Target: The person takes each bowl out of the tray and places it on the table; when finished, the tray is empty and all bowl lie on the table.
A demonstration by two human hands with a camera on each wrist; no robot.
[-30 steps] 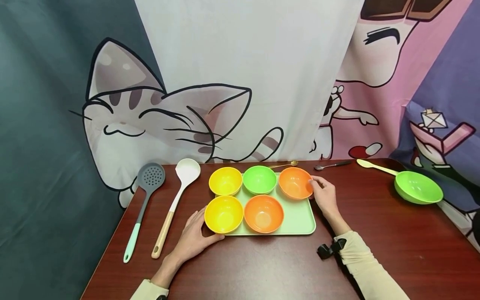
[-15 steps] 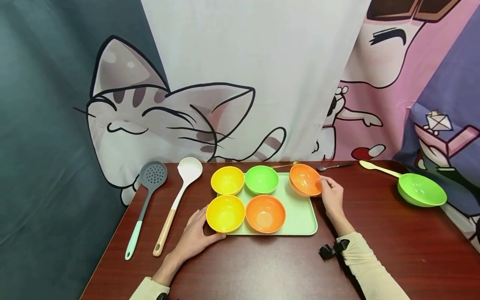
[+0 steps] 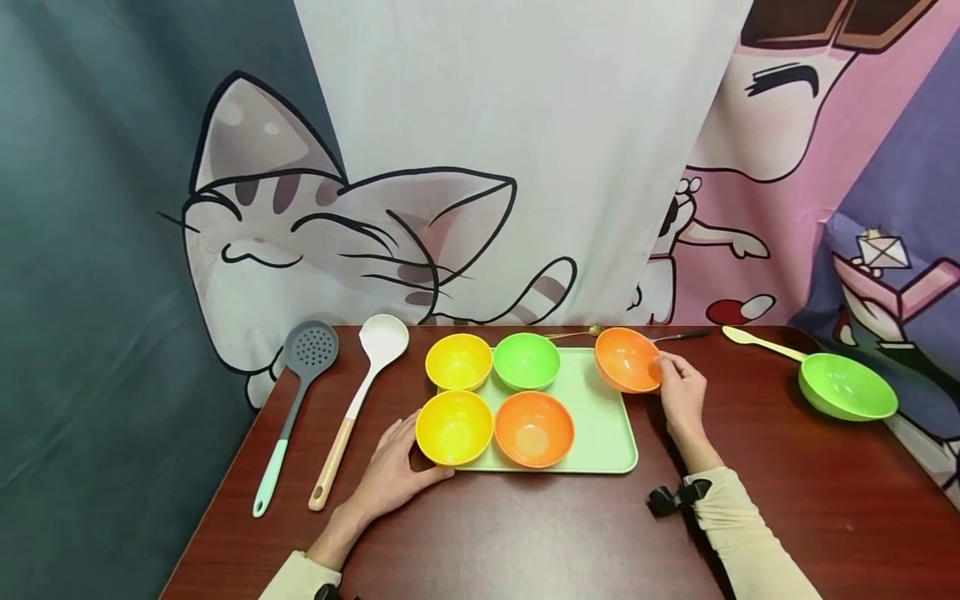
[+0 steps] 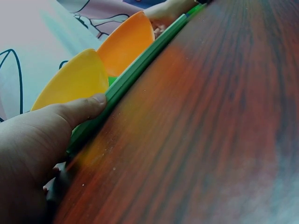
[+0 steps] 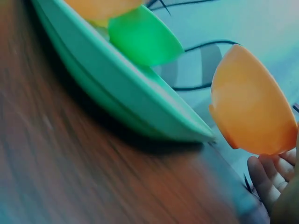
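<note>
My right hand (image 3: 684, 396) pinches the rim of an orange bowl (image 3: 627, 360), tilted and raised over the tray's back right corner. In the right wrist view this orange bowl (image 5: 252, 102) is off the tray, with fingertips under its side. My left hand (image 3: 393, 467) grips the front left corner of the pale green tray (image 3: 603, 442), its thumb along the front edge in the left wrist view. On the tray stand a front yellow bowl (image 3: 454, 428), another orange bowl (image 3: 534, 429), a back yellow bowl (image 3: 458, 362) and a green bowl (image 3: 527, 361).
Left of the tray lie a grey slotted turner (image 3: 311, 350) and a white ladle (image 3: 383, 337). A gold spoon (image 3: 596, 331) and a dark-handled utensil (image 3: 686, 335) lie at the back edge. At the right are a green bowl-like scoop (image 3: 847, 387) and a pale yellow handle (image 3: 761, 342).
My right hand has lifted the orange bowl from the tray's back right spot and carried it rightward, tilting it. The left hand stays at the tray's corner.
</note>
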